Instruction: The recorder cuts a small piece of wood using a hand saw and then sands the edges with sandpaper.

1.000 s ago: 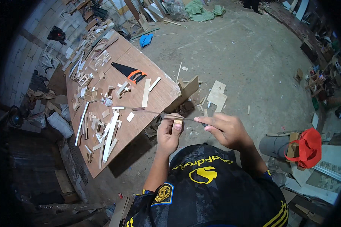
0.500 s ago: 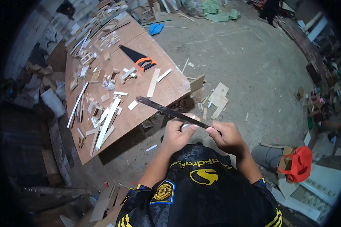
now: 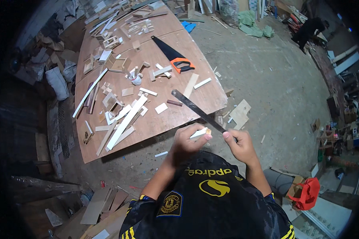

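— Just off the near edge of the table [image 3: 175, 115], what do the hands have?

— Left hand [image 3: 186, 144] is curled round a small pale wood block [image 3: 200, 133], which sticks out past the thumb. Right hand [image 3: 238, 145] is clenched on the handle end of a long dark file [image 3: 195, 108]. The file slants up and to the left from that hand, passing just above the block and out over the table corner. I cannot tell whether the file touches the block.

— Anything on the table?

— Plenty. A hand saw [image 3: 172, 55] with a black blade and an orange grip lies toward the far side. Nearer, long white strips [image 3: 127, 121] lie crossed among many small offcuts and a small white bottle [image 3: 136, 80] stands near the middle.

— Any containers?

— A red bag [image 3: 305, 194] sits on the floor at the person's right, beside a grey bucket [image 3: 279, 182] lying on its side; what is inside either is hidden. A white sack [image 3: 56, 82] leans at the table's left edge, closed as far as I can see.

— And the floor?

— Bare concrete with flat board scraps [image 3: 241, 113] just past the table corner and green cloth [image 3: 253, 24] farther off.
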Tool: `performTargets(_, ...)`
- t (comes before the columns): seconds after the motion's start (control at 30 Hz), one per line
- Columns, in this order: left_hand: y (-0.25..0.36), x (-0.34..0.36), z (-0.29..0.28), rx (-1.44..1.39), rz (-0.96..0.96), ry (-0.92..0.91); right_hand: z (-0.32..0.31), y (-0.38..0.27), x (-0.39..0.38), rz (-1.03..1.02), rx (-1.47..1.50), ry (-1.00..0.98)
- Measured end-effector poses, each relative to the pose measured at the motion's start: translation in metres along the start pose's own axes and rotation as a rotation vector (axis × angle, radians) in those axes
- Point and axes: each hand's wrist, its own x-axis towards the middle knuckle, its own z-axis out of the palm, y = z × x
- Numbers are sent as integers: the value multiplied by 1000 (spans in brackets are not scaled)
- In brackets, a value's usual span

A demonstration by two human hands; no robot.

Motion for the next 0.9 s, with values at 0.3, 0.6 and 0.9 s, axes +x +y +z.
performTargets(0.3, -46, -9, -77, -260, -267, 52, 86, -7, 66, 39, -112, -88)
performTargets(0.6, -106, -33, -116, -422, -577, 186, 138, 37, 97, 292, -191, -171)
performTargets(0.9, -123, -44, -137, -396, -734, 445, 107, 213, 116, 368, -207, -9)
